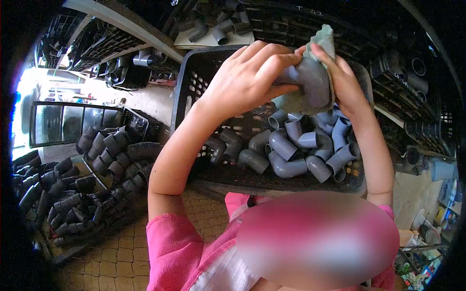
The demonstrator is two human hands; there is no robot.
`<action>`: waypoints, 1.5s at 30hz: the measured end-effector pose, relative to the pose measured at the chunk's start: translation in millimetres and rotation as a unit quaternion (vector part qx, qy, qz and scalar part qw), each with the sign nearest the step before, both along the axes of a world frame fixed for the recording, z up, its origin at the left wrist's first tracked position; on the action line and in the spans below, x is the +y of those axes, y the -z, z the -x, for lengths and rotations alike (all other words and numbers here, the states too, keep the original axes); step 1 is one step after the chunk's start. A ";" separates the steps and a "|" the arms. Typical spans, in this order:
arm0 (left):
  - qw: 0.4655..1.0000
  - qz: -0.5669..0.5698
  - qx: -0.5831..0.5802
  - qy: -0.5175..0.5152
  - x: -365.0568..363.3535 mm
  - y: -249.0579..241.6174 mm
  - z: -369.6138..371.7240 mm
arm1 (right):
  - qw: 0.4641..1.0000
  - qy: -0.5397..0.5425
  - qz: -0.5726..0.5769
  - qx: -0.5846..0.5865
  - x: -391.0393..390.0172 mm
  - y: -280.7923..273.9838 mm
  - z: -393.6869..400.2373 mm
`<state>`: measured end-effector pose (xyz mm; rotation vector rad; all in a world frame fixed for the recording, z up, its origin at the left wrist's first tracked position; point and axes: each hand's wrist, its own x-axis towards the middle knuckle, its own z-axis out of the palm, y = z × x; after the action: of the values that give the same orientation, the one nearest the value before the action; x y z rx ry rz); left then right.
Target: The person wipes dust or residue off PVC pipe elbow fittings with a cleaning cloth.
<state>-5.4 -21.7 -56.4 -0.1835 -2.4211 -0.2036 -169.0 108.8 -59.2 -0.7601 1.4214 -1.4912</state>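
Above a black plastic crate [177, 104], both hands are on a grey pipe elbow [315, 82]. My left hand [259, 68] has its fingers wrapped round one end of the elbow. A pale green cloth [324, 41] lies against the elbow's other side, pressed there by my right hand [344, 80], and a part of it hangs below the fitting. Under the hands, several grey pipe elbows [286, 162] lie jumbled in the crate, some clean and shiny, others dusty.
Many dark pipe fittings [104, 155] are piled on the floor at left. Shelves with black crates [388, 72] line the right side. Several fittings [221, 31] rest on a board behind the crate. A brick-patterned floor [114, 242] shows at the lower left.
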 end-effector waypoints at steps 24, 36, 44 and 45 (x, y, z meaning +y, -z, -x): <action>0.989 -0.116 -0.070 -0.055 11.5 3.4 2.0 | 0.982 0.049 -0.050 -0.178 -1.7 14.7 -11.5; 0.967 -0.089 -0.169 -0.167 9.9 1.1 -4.9 | 0.962 -0.011 0.073 0.262 -3.9 36.2 -15.6; 0.995 -0.059 -0.061 -0.055 12.7 2.5 -0.8 | 0.997 -0.021 -0.012 0.075 -5.3 20.9 4.7; 0.998 -0.031 -0.022 -0.056 11.0 3.9 2.3 | 0.999 -0.011 -0.034 0.031 -3.3 12.0 2.5</action>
<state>-7.6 -10.7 -60.3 -0.0151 -2.4569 -0.2329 -171.6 105.5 -71.3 -0.7826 1.4970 -1.4069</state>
